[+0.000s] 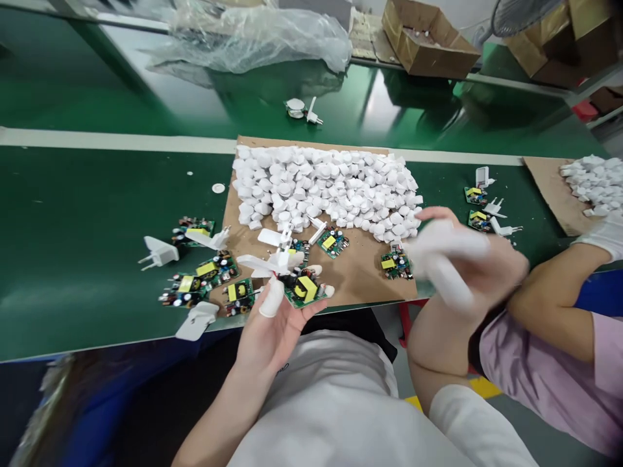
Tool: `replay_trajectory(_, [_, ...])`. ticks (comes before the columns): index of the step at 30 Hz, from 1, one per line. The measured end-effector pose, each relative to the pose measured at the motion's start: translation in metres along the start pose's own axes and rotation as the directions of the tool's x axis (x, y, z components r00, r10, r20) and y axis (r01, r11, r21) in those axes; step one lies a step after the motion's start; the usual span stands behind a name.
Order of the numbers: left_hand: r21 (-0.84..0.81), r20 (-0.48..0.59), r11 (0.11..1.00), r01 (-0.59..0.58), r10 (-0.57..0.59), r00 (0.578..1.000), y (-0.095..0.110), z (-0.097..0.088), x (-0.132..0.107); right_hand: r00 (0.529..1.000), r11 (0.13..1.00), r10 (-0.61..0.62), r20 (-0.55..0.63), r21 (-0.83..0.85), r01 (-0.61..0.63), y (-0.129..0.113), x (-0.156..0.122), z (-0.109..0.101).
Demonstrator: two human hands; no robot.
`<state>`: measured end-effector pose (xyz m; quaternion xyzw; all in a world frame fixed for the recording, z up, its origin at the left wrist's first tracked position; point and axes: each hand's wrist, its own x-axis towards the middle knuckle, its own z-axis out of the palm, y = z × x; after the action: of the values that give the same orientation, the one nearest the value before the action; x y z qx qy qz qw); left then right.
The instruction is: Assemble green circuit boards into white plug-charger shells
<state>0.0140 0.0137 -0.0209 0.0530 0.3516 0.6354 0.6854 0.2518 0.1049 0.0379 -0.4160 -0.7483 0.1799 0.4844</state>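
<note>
My left hand (pixel 272 318), white covers on its fingertips, grips a green circuit board (pixel 305 290) with a yellow-wrapped transformer. A white plug housing (pixel 263 264) is by the board, close to my thumb. My right hand (pixel 467 259), also with white finger covers, is smeared by motion at the right end of a heap of small white pieces (pixel 326 188); whether it holds anything is unclear. The heap rests on a cardboard sheet (pixel 360 279). Beside my right fingers lies another circuit board (pixel 395 264), and one more board (pixel 333 242) sits below the heap.
Several boards (pixel 187 288) and white plug pieces (pixel 160 251) lie to the left on the green table (pixel 73 259). Plastic film (pixel 253 39) and a cardboard box (pixel 428 42) stand behind. At right, a co-worker's arm (pixel 559 279) reaches beside another white heap (pixel 596 181).
</note>
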Motion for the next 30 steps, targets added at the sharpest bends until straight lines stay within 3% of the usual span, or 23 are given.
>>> replay_trajectory(2, [0.02,0.027,1.0,0.025,-0.025,0.999,-0.001,0.001,0.001,0.999,0.968,0.032,0.016,-0.248,-0.026,0.025,0.021,0.007])
replay_trajectory(6, [0.044,-0.022,0.999,0.009,-0.008,1.0,-0.002,0.006,0.003,0.98,0.734,0.146,0.137,-0.679,-0.015,0.061,0.041,0.031])
replay_trajectory(9, [0.052,-0.034,0.998,-0.022,0.024,0.999,-0.004,0.009,0.003,0.96,0.636,0.206,0.188,-0.771,0.014,0.071,0.044,0.045])
replay_trajectory(12, [0.038,-0.018,0.999,-0.024,0.024,1.0,-0.007,0.01,0.004,0.954,0.658,0.206,0.219,-0.753,0.031,0.071,0.047,0.045])
replay_trajectory(16, [0.011,-0.023,1.0,-0.006,0.006,1.0,-0.01,0.009,0.006,0.958,0.8,0.23,0.171,-0.594,-0.086,0.052,0.04,0.028])
replay_trajectory(20, [0.035,-0.032,0.999,0.012,-0.011,0.999,-0.015,0.013,0.008,0.958,0.96,0.275,0.075,-0.07,-0.271,0.002,0.005,0.022])
replay_trajectory(22, [0.051,-0.061,0.999,0.007,-0.004,0.998,-0.018,0.015,0.01,0.944,0.93,0.253,0.212,0.214,-0.298,-0.023,-0.018,0.029])
replay_trajectory(24, [0.073,-0.106,0.997,0.008,0.0,0.994,-0.022,0.016,0.011,0.922,0.845,0.182,0.341,0.425,-0.324,-0.038,-0.035,0.041])
replay_trajectory(27, [0.122,-0.134,0.992,0.017,0.0,0.991,-0.026,0.015,0.011,0.923,0.766,0.174,0.343,0.542,-0.346,-0.041,-0.043,0.06])
replay_trajectory(30, [0.171,-0.091,0.985,0.024,-0.009,0.996,-0.028,0.011,0.009,0.937,0.753,0.162,0.308,0.576,-0.319,-0.034,-0.038,0.069])
